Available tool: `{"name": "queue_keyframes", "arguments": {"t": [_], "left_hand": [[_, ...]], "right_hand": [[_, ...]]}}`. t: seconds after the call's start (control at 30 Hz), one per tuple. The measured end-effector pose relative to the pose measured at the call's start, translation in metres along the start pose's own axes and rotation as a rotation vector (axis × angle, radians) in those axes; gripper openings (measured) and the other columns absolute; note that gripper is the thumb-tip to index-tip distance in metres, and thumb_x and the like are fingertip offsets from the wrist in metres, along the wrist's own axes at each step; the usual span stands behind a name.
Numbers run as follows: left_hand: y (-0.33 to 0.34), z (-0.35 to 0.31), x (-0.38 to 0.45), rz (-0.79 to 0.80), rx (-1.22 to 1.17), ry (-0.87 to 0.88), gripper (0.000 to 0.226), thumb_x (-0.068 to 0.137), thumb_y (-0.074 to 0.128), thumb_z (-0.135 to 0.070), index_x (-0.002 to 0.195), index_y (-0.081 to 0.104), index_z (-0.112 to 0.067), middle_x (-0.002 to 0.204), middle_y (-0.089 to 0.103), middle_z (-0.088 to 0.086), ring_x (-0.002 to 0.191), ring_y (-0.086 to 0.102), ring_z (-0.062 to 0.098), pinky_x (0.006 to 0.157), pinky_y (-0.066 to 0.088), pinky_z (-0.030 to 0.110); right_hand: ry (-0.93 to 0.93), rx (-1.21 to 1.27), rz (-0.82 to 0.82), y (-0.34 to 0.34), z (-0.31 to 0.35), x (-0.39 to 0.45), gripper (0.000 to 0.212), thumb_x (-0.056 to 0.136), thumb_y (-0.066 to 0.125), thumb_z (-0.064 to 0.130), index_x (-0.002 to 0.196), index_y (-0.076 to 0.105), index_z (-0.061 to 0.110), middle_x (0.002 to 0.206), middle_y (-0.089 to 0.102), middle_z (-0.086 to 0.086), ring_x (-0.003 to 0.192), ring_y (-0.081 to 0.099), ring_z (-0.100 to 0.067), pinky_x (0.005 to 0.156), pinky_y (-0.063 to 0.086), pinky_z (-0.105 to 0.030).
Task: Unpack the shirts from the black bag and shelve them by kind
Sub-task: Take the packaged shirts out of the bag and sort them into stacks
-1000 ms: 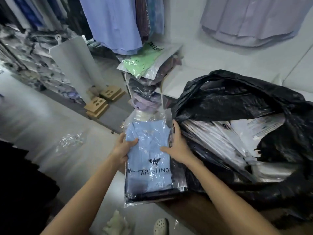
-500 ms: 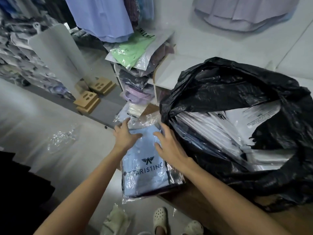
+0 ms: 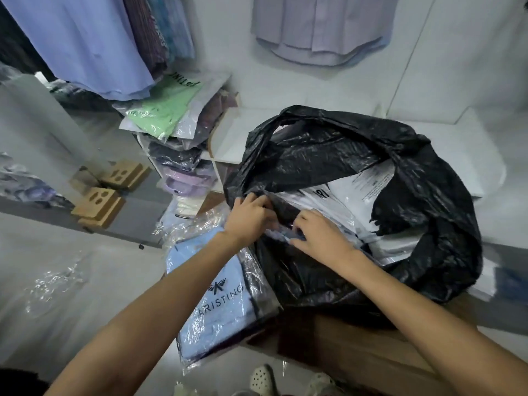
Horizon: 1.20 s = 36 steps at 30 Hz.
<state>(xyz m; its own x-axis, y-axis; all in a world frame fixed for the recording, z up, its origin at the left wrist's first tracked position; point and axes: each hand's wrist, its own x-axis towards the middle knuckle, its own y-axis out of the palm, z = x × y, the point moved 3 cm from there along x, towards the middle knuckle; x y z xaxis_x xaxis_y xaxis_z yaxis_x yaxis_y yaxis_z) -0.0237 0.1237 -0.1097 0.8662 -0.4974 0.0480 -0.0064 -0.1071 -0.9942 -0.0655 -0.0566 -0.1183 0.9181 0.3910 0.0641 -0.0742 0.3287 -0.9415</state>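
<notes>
Hands at the black bag (image 3: pixel 357 155) mouth: left hand (image 3: pixel 248 217) pinching back its rim, right hand (image 3: pixel 320 238) gripping a packed shirt (image 3: pixel 281 232), exposing contents; blue packed shirt (image 3: pixel 217 295) at seven o'clock.

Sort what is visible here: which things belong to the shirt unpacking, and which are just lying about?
Part of the job:
black bag
white packets inside it
blue packed shirt beside the bag
stack of packed shirts on the shelf
left hand and right hand at the bag's mouth

Lying about:
cardboard blocks
loose plastic wrap
hanging shirts
</notes>
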Motion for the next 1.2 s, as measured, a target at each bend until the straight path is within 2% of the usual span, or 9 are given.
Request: {"name": "queue_keyframes", "arguments": {"t": [0.27, 0.37, 0.53, 0.7, 0.8, 0.9, 1.0, 1.1, 1.2], "left_hand": [[-0.045, -0.030, 0.042, -0.265, 0.028, 0.294, 0.032, 0.086, 0.047, -0.038, 0.090, 0.079, -0.033, 0.086, 0.064, -0.005, 0.083, 0.059, 0.024, 0.065, 0.033, 0.034], [-0.081, -0.034, 0.057, -0.338, -0.341, 0.316, 0.012, 0.085, 0.073, -0.037, 0.089, 0.078, -0.026, 0.083, 0.070, -0.005, 0.074, 0.057, 0.011, 0.065, 0.049, 0.032], [-0.100, -0.017, 0.069, -0.189, -1.103, 0.019, 0.047, 0.073, 0.093, -0.026, 0.112, 0.067, -0.029, 0.084, 0.068, -0.001, 0.074, 0.065, 0.010, 0.071, 0.051, 0.022], [-0.072, -0.005, 0.063, -0.004, -0.993, -0.016, 0.040, 0.072, 0.093, -0.030, 0.107, 0.073, -0.029, 0.082, 0.073, -0.001, 0.078, 0.062, 0.008, 0.079, 0.052, 0.040], [-0.074, -0.016, 0.065, -0.111, -0.859, 0.000, 0.058, 0.074, 0.091, -0.030, 0.127, 0.068, -0.029, 0.099, 0.069, -0.019, 0.085, 0.059, -0.009, 0.086, 0.047, 0.016], [-0.074, -0.029, 0.066, -0.277, -0.591, 0.059, 0.068, 0.075, 0.087, -0.044, 0.137, 0.064, -0.031, 0.114, 0.066, -0.009, 0.105, 0.059, 0.008, 0.096, 0.047, 0.026], [-0.067, -0.045, 0.064, -0.321, -0.464, -0.071, 0.062, 0.082, 0.082, -0.046, 0.138, 0.061, -0.032, 0.109, 0.060, -0.005, 0.097, 0.057, 0.014, 0.087, 0.048, 0.028], [-0.069, -0.057, 0.070, -0.328, -0.485, -0.141, 0.032, 0.086, 0.078, -0.042, 0.109, 0.067, -0.023, 0.102, 0.067, -0.007, 0.087, 0.062, 0.013, 0.076, 0.050, 0.029], [-0.084, -0.058, 0.087, -0.290, -0.544, -0.142, 0.025, 0.090, 0.076, -0.035, 0.094, 0.059, -0.018, 0.080, 0.065, -0.006, 0.063, 0.054, 0.007, 0.055, 0.038, 0.018]], "right_hand": [[0.233, 0.325, -0.132, -0.034, -0.018, 0.003, 0.034, 0.080, 0.086, 0.037, 0.084, 0.058, 0.018, 0.065, 0.051, 0.010, 0.066, 0.050, -0.017, 0.057, 0.034, -0.031], [0.278, 0.462, -0.225, -0.057, -0.033, 0.002, 0.031, 0.083, 0.084, 0.032, 0.074, 0.064, 0.010, 0.060, 0.051, 0.005, 0.058, 0.045, -0.012, 0.058, 0.035, -0.029], [0.309, 0.647, -0.333, -0.076, -0.051, -0.012, 0.017, 0.090, 0.078, 0.031, 0.079, 0.071, 0.042, 0.087, 0.076, 0.012, 0.089, 0.070, -0.002, 0.086, 0.056, -0.032], [0.336, 0.707, -0.429, -0.093, -0.063, -0.029, 0.020, 0.100, 0.067, 0.027, 0.116, 0.076, 0.034, 0.099, 0.072, 0.025, 0.099, 0.068, 0.003, 0.102, 0.054, -0.039], [0.287, 0.597, -0.466, -0.097, -0.062, -0.032, 0.030, 0.105, 0.058, 0.030, 0.120, 0.068, 0.053, 0.082, 0.076, 0.015, 0.075, 0.068, -0.002, 0.080, 0.052, -0.025], [0.300, 0.477, -0.482, -0.098, -0.068, -0.034, 0.037, 0.109, 0.049, 0.029, 0.143, 0.055, 0.042, 0.079, 0.070, 0.030, 0.059, 0.056, 0.007, 0.068, 0.039, -0.008], [0.332, 0.391, -0.474, -0.100, -0.074, -0.033, 0.044, 0.110, 0.044, 0.032, 0.154, 0.041, 0.038, 0.063, 0.064, 0.003, 0.045, 0.042, -0.002, 0.055, 0.035, -0.016], [0.313, 0.302, -0.480, -0.112, -0.074, -0.029, 0.044, 0.110, 0.043, 0.032, 0.154, 0.038, 0.035, 0.050, 0.043, 0.008, 0.038, 0.036, -0.006, 0.045, 0.035, -0.017], [0.332, 0.233, -0.464, -0.134, -0.081, -0.023, 0.030, 0.110, 0.043, 0.037, 0.132, 0.063, 0.037, 0.071, 0.069, 0.005, 0.061, 0.062, -0.012, 0.062, 0.050, -0.030]]}}
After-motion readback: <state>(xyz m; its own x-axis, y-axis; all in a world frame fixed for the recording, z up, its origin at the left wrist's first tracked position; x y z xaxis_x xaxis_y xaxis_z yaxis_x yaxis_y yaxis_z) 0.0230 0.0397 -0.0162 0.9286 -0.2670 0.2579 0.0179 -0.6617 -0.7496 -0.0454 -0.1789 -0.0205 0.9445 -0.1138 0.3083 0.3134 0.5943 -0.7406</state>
